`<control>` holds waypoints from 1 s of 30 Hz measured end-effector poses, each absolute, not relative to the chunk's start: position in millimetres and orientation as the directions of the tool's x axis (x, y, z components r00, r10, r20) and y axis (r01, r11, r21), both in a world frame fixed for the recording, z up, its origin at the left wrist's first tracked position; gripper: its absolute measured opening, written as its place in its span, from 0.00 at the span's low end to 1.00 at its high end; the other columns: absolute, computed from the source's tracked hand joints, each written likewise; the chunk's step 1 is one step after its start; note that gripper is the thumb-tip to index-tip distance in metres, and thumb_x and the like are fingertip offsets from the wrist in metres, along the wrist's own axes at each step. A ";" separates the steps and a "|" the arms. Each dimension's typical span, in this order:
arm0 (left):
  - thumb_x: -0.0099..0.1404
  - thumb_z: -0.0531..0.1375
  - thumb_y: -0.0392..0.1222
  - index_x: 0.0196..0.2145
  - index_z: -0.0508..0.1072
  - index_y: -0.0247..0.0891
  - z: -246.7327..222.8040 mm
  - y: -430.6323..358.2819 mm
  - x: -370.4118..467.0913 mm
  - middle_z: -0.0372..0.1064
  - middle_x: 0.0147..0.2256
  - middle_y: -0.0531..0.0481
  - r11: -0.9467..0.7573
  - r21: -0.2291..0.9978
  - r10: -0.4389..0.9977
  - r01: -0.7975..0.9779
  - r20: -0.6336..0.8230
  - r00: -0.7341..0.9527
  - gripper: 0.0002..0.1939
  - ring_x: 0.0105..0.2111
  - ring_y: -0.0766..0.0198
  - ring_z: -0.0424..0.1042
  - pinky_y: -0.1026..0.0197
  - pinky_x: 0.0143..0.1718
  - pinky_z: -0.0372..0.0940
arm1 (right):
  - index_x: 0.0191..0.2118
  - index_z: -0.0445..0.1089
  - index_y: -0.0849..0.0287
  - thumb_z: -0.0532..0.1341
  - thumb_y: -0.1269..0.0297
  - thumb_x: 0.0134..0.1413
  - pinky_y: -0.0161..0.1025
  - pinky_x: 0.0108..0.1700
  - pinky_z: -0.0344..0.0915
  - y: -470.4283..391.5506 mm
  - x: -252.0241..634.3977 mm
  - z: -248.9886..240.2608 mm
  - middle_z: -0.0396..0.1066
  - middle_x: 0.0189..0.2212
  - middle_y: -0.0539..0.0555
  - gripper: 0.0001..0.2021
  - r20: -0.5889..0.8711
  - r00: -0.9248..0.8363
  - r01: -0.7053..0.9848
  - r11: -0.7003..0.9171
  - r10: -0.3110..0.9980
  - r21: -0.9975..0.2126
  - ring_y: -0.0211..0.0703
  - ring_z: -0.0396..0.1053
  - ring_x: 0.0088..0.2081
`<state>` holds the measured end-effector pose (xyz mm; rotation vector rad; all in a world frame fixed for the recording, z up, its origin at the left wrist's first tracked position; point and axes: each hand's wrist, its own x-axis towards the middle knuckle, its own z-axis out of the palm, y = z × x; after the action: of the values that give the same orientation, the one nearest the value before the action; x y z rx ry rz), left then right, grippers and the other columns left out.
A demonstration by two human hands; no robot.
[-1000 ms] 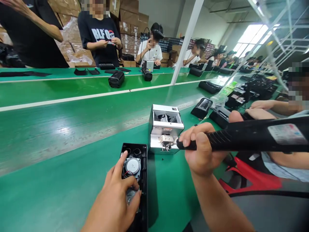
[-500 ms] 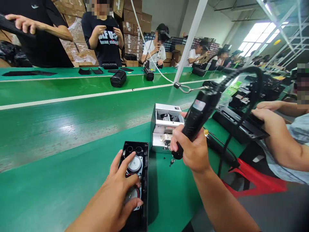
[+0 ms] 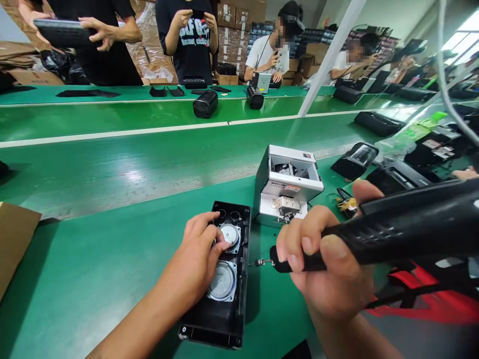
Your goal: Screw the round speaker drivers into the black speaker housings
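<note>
"Head view: where does the black case (image 3: 220, 317) lie?"

"Flat on the green table (image 3: 93, 264), a little below the middle of the scene, open side up. Two round speakers sit in it: the upper speaker (image 3: 230, 233) toward its 12 o'clock end, the lower speaker (image 3: 223, 282) nearer its middle."

"And the left hand (image 3: 202, 244)?"

"It comes in from 8 o'clock, over the case, fingers bent, thumb and forefinger close together at the upper speaker. I can't tell whether they pinch something there or only touch it."

"The right hand (image 3: 331, 281)?"

"Wrapped round a black screwdriver (image 3: 392, 232), out at the case's 3 o'clock. Its metal bit (image 3: 266, 262) points toward 9 o'clock and ends just beside the case's edge. Whether the two touch, I can't make out."

"What's around them?"

"Between the case's 1 and 2 o'clock, just beside it, stands a white machine (image 3: 275, 199). Well off at 9 o'clock is a cardboard box (image 3: 15, 239), cut off by the picture's edge. Across the table, at 11 o'clock, a co-worker (image 3: 103, 62) in black holds a long dark thing (image 3: 63, 33) in both hands."
</note>
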<state>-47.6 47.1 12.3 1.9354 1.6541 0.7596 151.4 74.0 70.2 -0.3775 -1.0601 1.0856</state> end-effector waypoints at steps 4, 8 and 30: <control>0.78 0.51 0.39 0.37 0.66 0.43 12.5 48.4 -43.0 0.61 0.67 0.41 -0.087 0.678 0.995 0.730 0.090 0.035 0.10 0.67 0.47 0.64 0.36 0.63 0.69 | 0.64 0.64 0.41 0.66 0.66 0.69 0.37 0.23 0.69 68.7 138.7 58.7 0.67 0.28 0.42 0.24 0.538 -0.001 -0.530 0.455 0.843 -0.715 0.35 0.64 0.19; 0.78 0.52 0.41 0.36 0.67 0.43 12.1 47.9 -40.3 0.59 0.69 0.43 -0.066 0.672 0.997 0.738 0.071 0.025 0.10 0.67 0.46 0.64 0.34 0.64 0.67 | 0.66 0.62 0.41 0.64 0.67 0.69 0.37 0.23 0.69 69.6 130.4 47.7 0.66 0.29 0.43 0.25 0.563 -0.051 -0.503 0.466 0.825 -0.728 0.35 0.64 0.21; 0.78 0.51 0.41 0.35 0.64 0.42 18.4 48.7 -37.2 0.57 0.70 0.39 -0.071 0.624 0.997 0.778 0.040 0.060 0.10 0.70 0.41 0.59 0.31 0.66 0.65 | 0.69 0.56 0.39 0.65 0.70 0.68 0.40 0.25 0.70 74.7 126.1 15.4 0.66 0.31 0.43 0.31 0.489 -0.131 -0.463 0.383 0.862 -0.799 0.37 0.65 0.22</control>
<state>-37.2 48.7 18.4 1.9038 1.7685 0.6624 126.1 74.7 15.4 -0.4232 -1.2351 1.1978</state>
